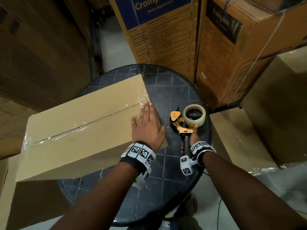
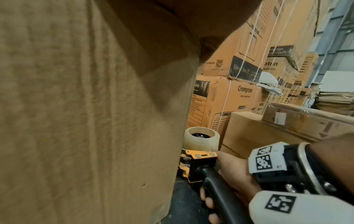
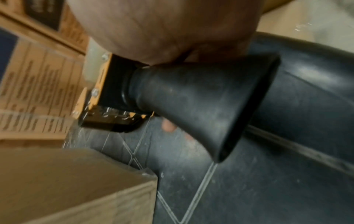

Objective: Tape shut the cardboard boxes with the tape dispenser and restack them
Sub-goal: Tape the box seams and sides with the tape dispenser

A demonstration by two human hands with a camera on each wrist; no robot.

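Note:
A long plain cardboard box [image 1: 79,128] lies on the round dark table [image 1: 167,87], with clear tape running along its top seam. My left hand [image 1: 146,123] lies flat on the box's right end, fingers straight, near the taped corner. The box's side [image 2: 86,121] fills the left wrist view. My right hand [image 1: 192,136] grips the black handle of the orange tape dispenser [image 1: 184,123], whose roll of clear tape [image 1: 194,117] rests on the table right of the box. In the right wrist view the dispenser's handle [image 3: 201,98] is held under my palm.
Tall printed appliance cartons [image 1: 166,30] stand behind the table, more brown cartons [image 1: 36,47] at the left. A taped plain box [image 1: 235,141] sits low at the right with another [image 1: 280,105] above it. Pale floor [image 1: 109,40] shows between the stacks.

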